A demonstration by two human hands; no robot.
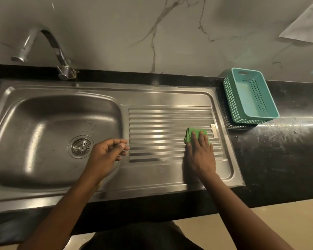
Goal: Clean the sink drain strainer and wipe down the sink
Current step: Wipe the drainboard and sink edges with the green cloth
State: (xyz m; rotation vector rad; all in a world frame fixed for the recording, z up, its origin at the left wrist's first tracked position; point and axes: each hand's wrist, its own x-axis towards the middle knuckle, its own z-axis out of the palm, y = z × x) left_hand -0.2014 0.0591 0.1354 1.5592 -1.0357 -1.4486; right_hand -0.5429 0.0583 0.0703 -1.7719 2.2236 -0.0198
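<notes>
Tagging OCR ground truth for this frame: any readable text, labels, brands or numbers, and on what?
None readable.
Basket: no label shows.
Tap: no brand mark visible.
Strainer: only slots, no lettering.
Cloth under the right hand: plain green.
Paper on the wall: blank or too blurred to tell.

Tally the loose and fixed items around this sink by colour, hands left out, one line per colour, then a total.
Green: 1, the cloth under the right hand
Teal: 1, the basket
Silver metal: 3, the faucet, the sink, the drain strainer
Total: 5
</notes>
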